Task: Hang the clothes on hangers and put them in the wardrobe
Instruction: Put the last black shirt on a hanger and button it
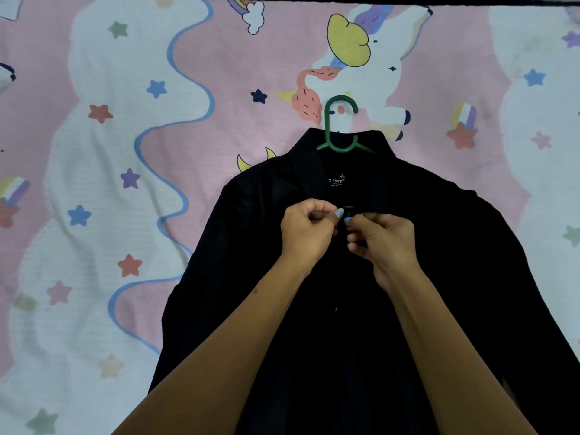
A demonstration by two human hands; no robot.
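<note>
A black collared shirt (pixel 455 262) lies flat on the bed, collar pointing away from me. A green plastic hanger (pixel 340 127) sits inside it; its hook sticks out above the collar and its arms disappear under the shoulders. My left hand (pixel 306 230) pinches the left edge of the shirt front just below the collar. My right hand (pixel 384 243) pinches the right edge at the same spot, fingertips almost touching those of the left hand. The button itself is too small and dark to make out.
The bed is covered by a pink, white and blue sheet (pixel 110 183) printed with stars and a unicorn. A dark edge (pixel 408 0) runs along the top of the view. No wardrobe is in view.
</note>
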